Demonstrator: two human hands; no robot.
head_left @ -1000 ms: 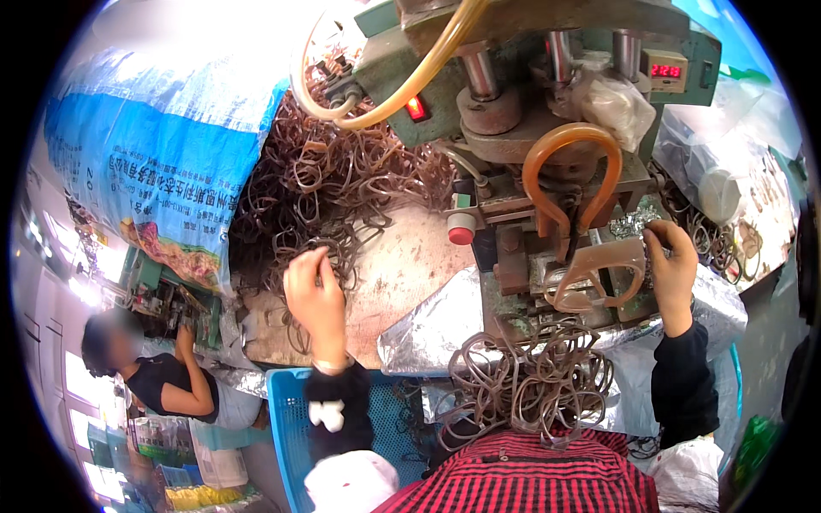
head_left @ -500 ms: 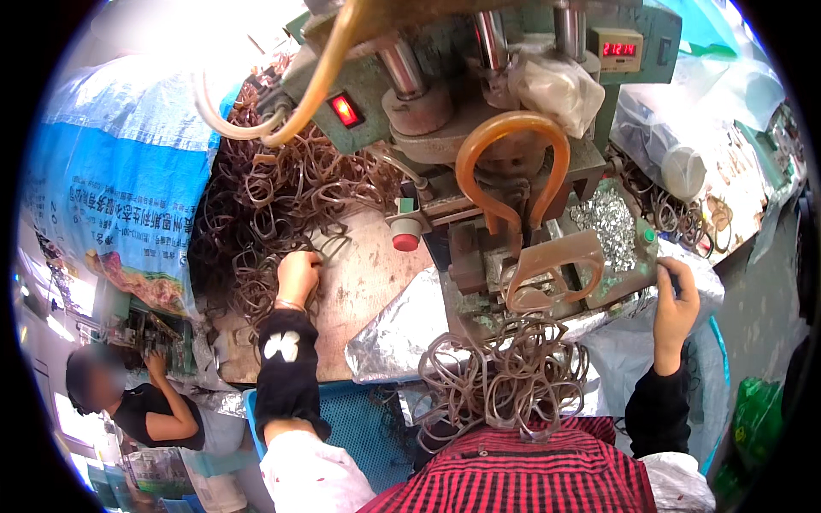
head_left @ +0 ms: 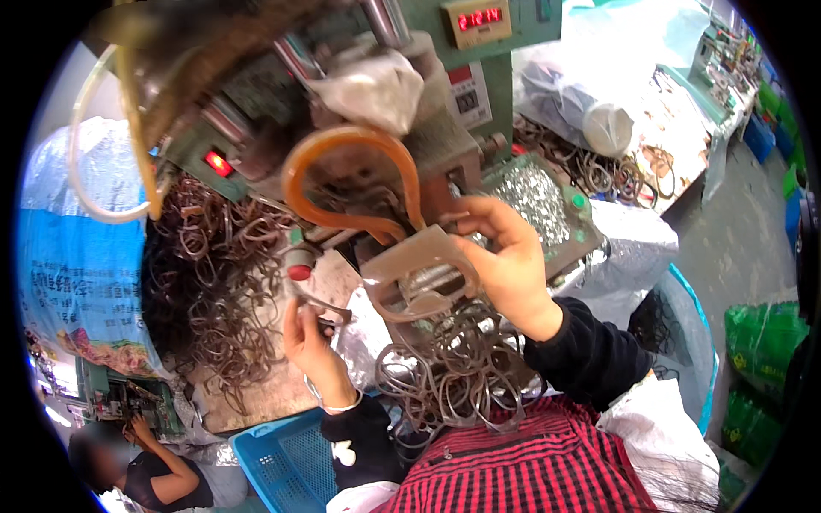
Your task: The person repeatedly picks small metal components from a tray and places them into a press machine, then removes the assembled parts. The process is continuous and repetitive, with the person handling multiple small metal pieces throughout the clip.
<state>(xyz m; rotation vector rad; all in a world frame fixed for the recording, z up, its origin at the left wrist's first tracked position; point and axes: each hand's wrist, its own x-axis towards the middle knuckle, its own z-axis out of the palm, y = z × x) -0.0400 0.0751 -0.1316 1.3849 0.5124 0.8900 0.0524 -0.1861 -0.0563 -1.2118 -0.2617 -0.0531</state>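
My left hand (head_left: 315, 346) is closed on a thin brown loop (head_left: 329, 309), just below the red push button (head_left: 299, 272) of a green press machine (head_left: 248, 175). My right hand (head_left: 513, 265) reaches in at the press, its fingers bent together beside a clear brownish plastic guard (head_left: 402, 265). The fingertips are partly hidden and I cannot make out what they pinch. An orange hose (head_left: 342, 137) arches above the guard. A tangle of brown loops (head_left: 457, 372) lies below it, against my red and black checked apron (head_left: 513, 453).
A large heap of brown loops (head_left: 214, 291) covers the table's left side beside a blue and white sack (head_left: 81, 265). Small silvery bits (head_left: 530, 201) lie in a tray on the right. A blue basket (head_left: 286, 462) stands below. Another person (head_left: 162, 466) works at far left.
My right hand has moved from the table's right side in to the press. My left hand has come from the heap toward the press, holding a loop. The view has shifted right.
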